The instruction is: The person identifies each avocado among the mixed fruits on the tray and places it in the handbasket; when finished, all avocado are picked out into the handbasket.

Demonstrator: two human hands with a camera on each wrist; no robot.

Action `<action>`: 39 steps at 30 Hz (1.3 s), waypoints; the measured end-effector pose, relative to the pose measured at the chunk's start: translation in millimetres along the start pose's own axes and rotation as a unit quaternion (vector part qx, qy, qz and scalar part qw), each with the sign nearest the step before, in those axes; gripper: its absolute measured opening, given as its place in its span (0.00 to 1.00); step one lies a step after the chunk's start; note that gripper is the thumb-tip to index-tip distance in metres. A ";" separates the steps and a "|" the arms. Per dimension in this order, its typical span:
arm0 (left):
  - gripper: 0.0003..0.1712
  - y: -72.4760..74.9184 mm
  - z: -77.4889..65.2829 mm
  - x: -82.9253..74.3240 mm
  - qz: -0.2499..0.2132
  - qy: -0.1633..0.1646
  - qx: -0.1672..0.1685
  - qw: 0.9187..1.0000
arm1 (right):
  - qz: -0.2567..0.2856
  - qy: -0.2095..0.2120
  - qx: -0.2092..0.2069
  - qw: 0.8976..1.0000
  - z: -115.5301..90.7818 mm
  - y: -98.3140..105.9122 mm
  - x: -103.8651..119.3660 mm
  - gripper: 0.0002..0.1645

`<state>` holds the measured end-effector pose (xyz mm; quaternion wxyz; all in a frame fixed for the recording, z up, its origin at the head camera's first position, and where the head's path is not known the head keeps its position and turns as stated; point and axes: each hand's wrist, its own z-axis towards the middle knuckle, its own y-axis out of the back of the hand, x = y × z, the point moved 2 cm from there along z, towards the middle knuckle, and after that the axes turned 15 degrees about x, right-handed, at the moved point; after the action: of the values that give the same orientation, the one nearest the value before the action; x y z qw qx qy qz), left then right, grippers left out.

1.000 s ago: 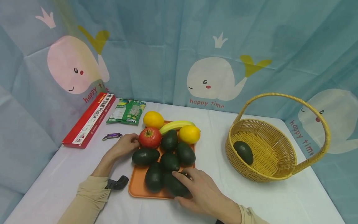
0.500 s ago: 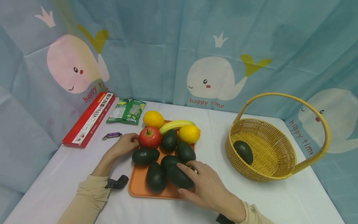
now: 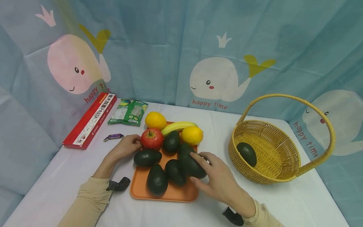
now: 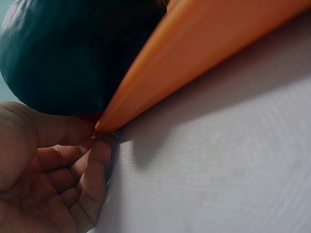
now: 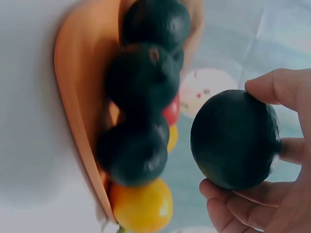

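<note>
My right hand (image 3: 219,179) grips a dark green avocado (image 3: 193,165) above the right side of an orange tray (image 3: 139,191). In the right wrist view this avocado (image 5: 233,141) sits between thumb and fingers, lifted clear of the others. My left hand (image 3: 127,147) is at the tray's left edge, beside a red pomegranate (image 3: 152,139). The left wrist view shows its thumb and fingers pinching the tray's rim (image 4: 141,87). Several more avocados lie on the tray, among them one (image 3: 157,180) near the front.
Two lemons (image 3: 192,136) and a banana (image 3: 178,126) lie at the tray's back. A wicker basket (image 3: 236,160) with one avocado (image 3: 246,154) inside stands at right. A red pasta box (image 3: 90,121), a green snack bag (image 3: 128,112) and a purple-wrapped candy (image 3: 113,137) lie at left.
My right hand has picked up the avocado from the tray's front and carried it up and to the right. A neighbouring avocado has shifted slightly. The left hand stays in place.
</note>
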<state>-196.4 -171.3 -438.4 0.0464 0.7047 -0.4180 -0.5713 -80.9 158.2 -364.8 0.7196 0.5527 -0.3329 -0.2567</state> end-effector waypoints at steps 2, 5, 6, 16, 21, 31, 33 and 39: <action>0.14 0.0 -0.4 -0.4 -0.001 0.000 0.000 1.000 | -0.001 -0.007 -0.011 1.000 0.1 2.9 -7.0 0.42; 0.14 -0.1 -1.0 -0.8 -0.002 0.002 0.002 1.000 | 0.001 -0.020 -0.033 0.999 -0.6 7.8 -19.0 0.43; 0.14 -0.1 -1.1 -0.8 -0.002 0.001 0.002 1.000 | 0.002 -0.026 -0.040 0.999 -1.1 9.7 -23.0 0.43; 0.15 1.0 0.4 1.5 -0.003 0.007 0.008 1.000 | 0.016 -0.094 -0.091 0.991 -13.0 28.0 -63.6 0.40; 0.15 0.8 1.9 3.6 -0.012 0.008 0.005 1.000 | 0.064 -0.142 -0.097 0.983 -22.4 37.2 -88.1 0.40; 0.15 2.0 1.3 1.4 -0.009 0.000 0.007 1.000 | 0.059 -0.277 -0.065 0.957 -47.9 50.4 -127.1 0.38; 0.15 1.9 0.8 0.9 -0.009 0.001 0.008 1.000 | 0.051 -0.295 -0.059 0.952 -52.5 51.7 -134.3 0.38; 0.15 1.0 0.9 1.2 -0.005 0.001 0.008 1.000 | 0.042 -0.339 -0.024 0.939 -62.8 51.1 -155.1 0.39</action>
<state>-197.7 -172.4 -439.1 0.0378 0.7077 -0.4192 -0.5674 -133.1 324.9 -356.2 0.5871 0.4010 -0.5741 -0.4061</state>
